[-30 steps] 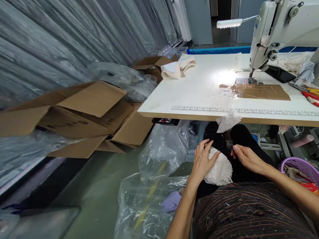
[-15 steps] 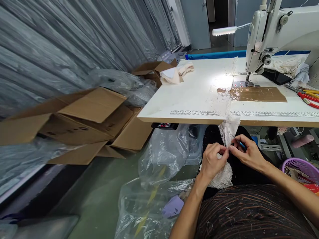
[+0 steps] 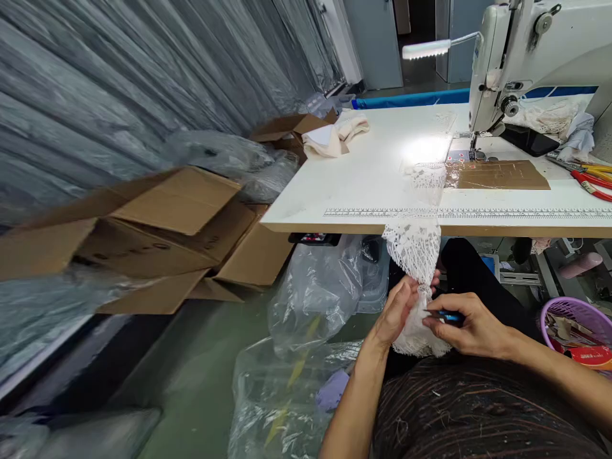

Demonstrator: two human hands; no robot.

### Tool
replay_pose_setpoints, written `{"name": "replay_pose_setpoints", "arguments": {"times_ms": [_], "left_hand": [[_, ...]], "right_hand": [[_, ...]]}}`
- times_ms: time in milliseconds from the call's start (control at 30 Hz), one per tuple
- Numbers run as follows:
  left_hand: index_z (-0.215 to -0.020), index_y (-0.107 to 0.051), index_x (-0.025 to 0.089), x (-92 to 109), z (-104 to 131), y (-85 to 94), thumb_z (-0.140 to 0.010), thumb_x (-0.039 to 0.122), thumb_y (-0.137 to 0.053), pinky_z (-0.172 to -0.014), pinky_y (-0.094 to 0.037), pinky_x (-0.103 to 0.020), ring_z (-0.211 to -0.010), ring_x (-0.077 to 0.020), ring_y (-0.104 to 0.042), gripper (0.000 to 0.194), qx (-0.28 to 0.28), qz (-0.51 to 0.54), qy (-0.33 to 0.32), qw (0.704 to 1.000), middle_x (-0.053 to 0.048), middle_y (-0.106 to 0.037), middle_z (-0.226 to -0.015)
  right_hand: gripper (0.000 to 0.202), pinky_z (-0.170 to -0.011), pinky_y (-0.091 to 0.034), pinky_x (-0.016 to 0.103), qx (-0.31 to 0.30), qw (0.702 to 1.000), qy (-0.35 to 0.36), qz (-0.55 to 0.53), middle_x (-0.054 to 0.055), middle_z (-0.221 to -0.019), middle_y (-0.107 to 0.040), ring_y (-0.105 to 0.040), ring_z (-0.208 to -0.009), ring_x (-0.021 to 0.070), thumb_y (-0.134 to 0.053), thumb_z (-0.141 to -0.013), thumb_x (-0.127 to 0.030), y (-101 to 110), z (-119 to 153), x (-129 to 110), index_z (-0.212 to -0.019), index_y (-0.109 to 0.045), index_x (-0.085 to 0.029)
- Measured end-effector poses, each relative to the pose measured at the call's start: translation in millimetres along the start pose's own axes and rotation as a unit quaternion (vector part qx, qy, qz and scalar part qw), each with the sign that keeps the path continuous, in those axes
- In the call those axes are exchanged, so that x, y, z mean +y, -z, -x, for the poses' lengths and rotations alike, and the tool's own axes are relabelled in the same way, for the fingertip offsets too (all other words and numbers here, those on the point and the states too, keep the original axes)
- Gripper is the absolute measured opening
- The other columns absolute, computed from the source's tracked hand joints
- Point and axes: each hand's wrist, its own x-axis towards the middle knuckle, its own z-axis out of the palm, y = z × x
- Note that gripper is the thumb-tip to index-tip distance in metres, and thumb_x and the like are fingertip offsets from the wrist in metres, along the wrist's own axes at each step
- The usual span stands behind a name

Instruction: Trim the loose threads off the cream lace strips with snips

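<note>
White lace fabric hangs over the front edge of the white sewing table and down to my lap, bunched narrow at one spot. My left hand is wrapped round this gathered part from the left, some fingertips showing behind it. Between the thumb and fingers of my right hand is a small blue tool, its dark tip pointing left against the lace just below the bunched spot. What kind of tool it is, I cannot tell.
A sewing machine with a lit lamp stands at the back right. Near it lie a phone and red-handled scissors. Open cardboard boxes are left, a purple basket right.
The lace now spreads wider below the table edge. My left hand has turned and opened from a pinch to go round it, and the blue tool has moved lower with my right hand.
</note>
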Motion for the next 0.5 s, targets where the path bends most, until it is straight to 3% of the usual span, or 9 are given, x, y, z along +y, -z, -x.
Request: {"name": "replay_pose_setpoints", "arguments": {"times_ms": [100,200,267,367,500], "left_hand": [[-0.098,-0.074,0.013,-1,6,-2.7,-0.070,0.068,-0.068,-0.070,-0.049,-0.028,-0.074,-0.0186,-0.063,0.062,-0.038,0.082,0.091,0.992,-0.008,-0.070,-0.082],[-0.085,-0.076,0.014,2,11,-4.5,-0.060,0.051,-0.086,-0.062,-0.044,-0.022,-0.064,-0.0123,-0.059,0.046,-0.005,0.053,0.109,0.993,-0.003,-0.068,-0.073],[-0.082,-0.075,0.015,5,12,-4.2,-0.062,0.048,-0.085,-0.059,-0.043,-0.021,-0.062,-0.0108,-0.057,0.040,0.023,0.026,0.111,0.993,-0.002,-0.067,-0.071],[-0.081,-0.075,0.015,9,13,-2.6,-0.063,0.048,-0.084,-0.056,-0.041,-0.020,-0.060,-0.0097,-0.055,0.039,0.039,-0.010,0.107,0.993,-0.001,-0.066,-0.070],[-0.083,-0.077,0.014,8,15,-0.5,-0.066,0.051,-0.082,-0.059,-0.045,-0.021,-0.064,-0.0119,-0.058,0.040,0.037,-0.036,0.100,0.994,-0.004,-0.070,-0.075]], "right_hand": [[0.017,-0.058,-0.041,0.020,-0.040,0.999,0.028,-0.008,0.001,-0.069,-0.064,-0.048,-0.056,0.0088,-0.054,-0.088,-0.022,0,5,-2,-0.087,-0.070,-0.014],[0.021,-0.053,-0.037,0.020,-0.066,0.998,-0.013,-0.008,0.000,-0.068,-0.061,-0.045,-0.054,0.0084,-0.057,-0.089,-0.030,7,6,1,-0.091,-0.069,-0.014],[0.031,-0.051,-0.036,0.021,-0.066,0.995,-0.071,0.005,-0.001,-0.066,-0.057,-0.043,-0.054,0.0091,-0.053,-0.092,-0.042,13,5,5,-0.091,-0.067,-0.014],[0.050,-0.055,-0.037,0.024,-0.061,0.987,-0.149,0.029,0.000,-0.066,-0.052,-0.045,-0.059,0.0116,-0.030,-0.099,-0.051,20,2,12,-0.089,-0.063,-0.014],[0.058,-0.054,-0.032,0.024,-0.086,0.981,-0.168,0.044,-0.002,-0.061,-0.045,-0.040,-0.057,0.0117,-0.024,-0.100,-0.056,18,-4,20,-0.083,-0.060,-0.015]]}}
